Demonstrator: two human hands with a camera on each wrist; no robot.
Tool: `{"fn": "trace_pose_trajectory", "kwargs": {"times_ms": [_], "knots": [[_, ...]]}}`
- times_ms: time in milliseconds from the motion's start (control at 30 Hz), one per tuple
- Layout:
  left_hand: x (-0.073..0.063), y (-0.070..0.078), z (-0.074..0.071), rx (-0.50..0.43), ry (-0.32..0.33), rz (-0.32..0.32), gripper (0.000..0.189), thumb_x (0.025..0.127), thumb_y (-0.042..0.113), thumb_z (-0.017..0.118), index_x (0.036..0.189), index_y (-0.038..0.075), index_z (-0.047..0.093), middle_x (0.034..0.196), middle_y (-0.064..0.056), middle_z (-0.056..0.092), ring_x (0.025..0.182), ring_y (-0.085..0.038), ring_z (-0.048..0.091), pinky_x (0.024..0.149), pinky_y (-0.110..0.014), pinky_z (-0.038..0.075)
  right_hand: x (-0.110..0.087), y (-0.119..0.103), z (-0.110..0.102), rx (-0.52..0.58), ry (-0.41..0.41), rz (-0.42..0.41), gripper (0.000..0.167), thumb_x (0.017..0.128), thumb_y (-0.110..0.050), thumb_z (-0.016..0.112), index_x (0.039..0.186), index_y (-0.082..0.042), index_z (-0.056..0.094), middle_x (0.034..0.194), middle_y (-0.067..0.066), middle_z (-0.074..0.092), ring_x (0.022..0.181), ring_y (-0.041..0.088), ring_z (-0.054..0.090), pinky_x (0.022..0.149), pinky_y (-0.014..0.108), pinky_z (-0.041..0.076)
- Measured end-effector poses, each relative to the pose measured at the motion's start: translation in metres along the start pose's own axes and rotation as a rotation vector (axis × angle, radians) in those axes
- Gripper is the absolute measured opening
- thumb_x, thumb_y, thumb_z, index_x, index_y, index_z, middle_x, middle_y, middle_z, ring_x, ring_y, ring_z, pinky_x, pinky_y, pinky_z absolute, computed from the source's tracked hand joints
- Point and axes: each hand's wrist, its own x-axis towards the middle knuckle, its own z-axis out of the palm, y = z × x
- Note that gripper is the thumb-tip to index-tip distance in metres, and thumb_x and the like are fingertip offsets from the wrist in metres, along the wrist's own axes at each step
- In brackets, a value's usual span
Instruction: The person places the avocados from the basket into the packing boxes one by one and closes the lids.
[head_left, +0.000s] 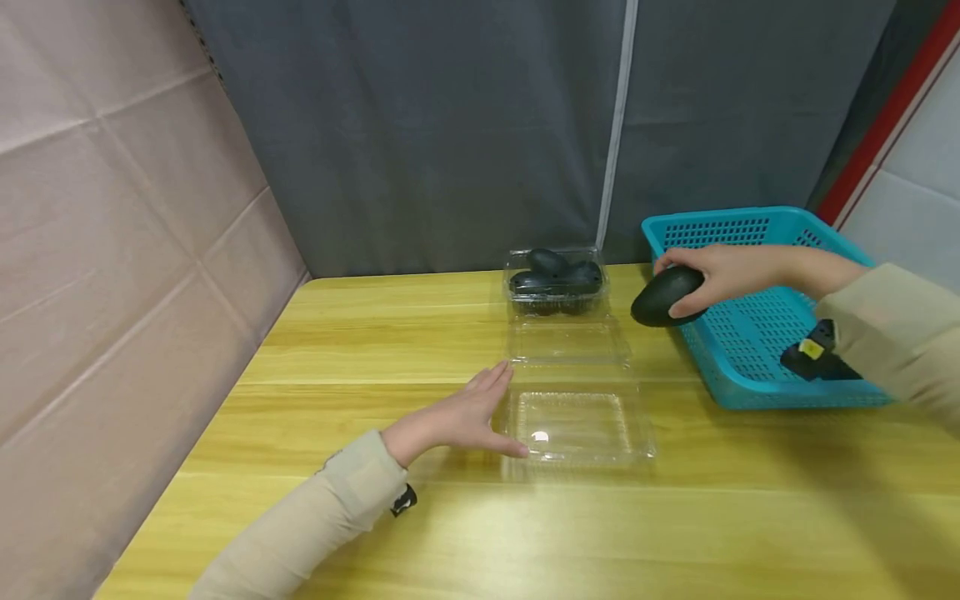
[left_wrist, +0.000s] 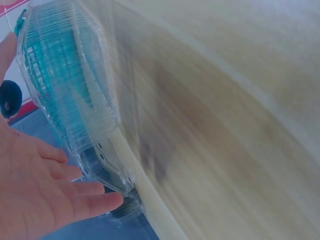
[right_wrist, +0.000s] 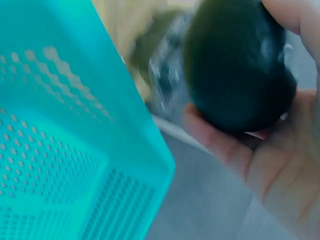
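My right hand (head_left: 723, 273) grips a dark green avocado (head_left: 662, 298), holding it above the basket's left rim; in the right wrist view the avocado (right_wrist: 235, 65) sits between thumb and fingers. On the table lies a clear plastic clamshell box (head_left: 573, 425), its lid folded back toward the far side. The left hand (head_left: 461, 419), fingers straight and thumb spread, is at the left edge of this box. From the left wrist view, the box's ribbed wall (left_wrist: 55, 45) rises beside the fingers. Behind it, a second clear box (head_left: 519, 307) contains several avocados (head_left: 547, 262).
A turquoise perforated basket (head_left: 723, 392) stands on the right of the wooden table (head_left: 360, 329). A grey curtain (head_left: 450, 150) hangs along the back edge, a beige cloth wall (head_left: 127, 250) is at left, and white tiles (head_left: 915, 192) are at right.
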Motion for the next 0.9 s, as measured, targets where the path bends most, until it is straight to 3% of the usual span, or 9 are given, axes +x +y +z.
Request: {"fn": "trace_pose_trajectory", "kwargs": {"times_ms": [267, 567, 767, 900], "knots": [[0.0, 0.001, 0.001, 0.003, 0.002, -0.005, 0.115, 0.072, 0.067, 0.059, 0.146, 0.005, -0.003, 0.153, -0.011, -0.01, 0.14, -0.033, -0.001, 0.114, -0.042, 0.009, 0.02, -0.033, 0.044, -0.02, 0.071, -0.135, 0.058, 0.081, -0.036, 0.066, 0.126, -0.01, 0.041, 0.112, 0.013, 0.053, 0.087, 0.019, 0.053, 0.064, 0.03, 0.047], [0.001, 0.003, 0.0, -0.017, 0.015, -0.022, 0.114, 0.072, 0.066, 0.06, 0.147, 0.005, 0.0, 0.154, -0.01, -0.007, 0.14, -0.033, 0.002, 0.114, -0.042, 0.013, 0.041, -0.061, 0.098, -0.069, 0.206, -0.241, 0.061, 0.077, -0.039, 0.07, 0.124, -0.007, 0.046, 0.117, 0.012, 0.054, 0.097, 0.022, 0.053, 0.075, 0.035, 0.048], [0.002, 0.006, 0.0, -0.007, 0.017, -0.027, 0.112, 0.072, 0.066, 0.06, 0.147, 0.005, 0.003, 0.154, -0.011, -0.005, 0.14, -0.033, 0.002, 0.114, -0.043, 0.015, 0.049, -0.075, 0.128, -0.132, 0.216, -0.285, 0.062, 0.074, -0.037, 0.071, 0.122, -0.007, 0.048, 0.115, 0.012, 0.054, 0.095, 0.022, 0.055, 0.076, 0.037, 0.05], [0.003, 0.006, 0.0, -0.003, 0.016, -0.025, 0.111, 0.073, 0.065, 0.061, 0.147, 0.004, 0.003, 0.154, -0.011, -0.005, 0.14, -0.034, 0.003, 0.113, -0.044, 0.016, 0.054, -0.075, 0.143, -0.222, 0.193, -0.372, 0.062, 0.073, -0.036, 0.073, 0.122, -0.007, 0.048, 0.115, 0.009, 0.053, 0.098, 0.022, 0.054, 0.081, 0.04, 0.049]]}}
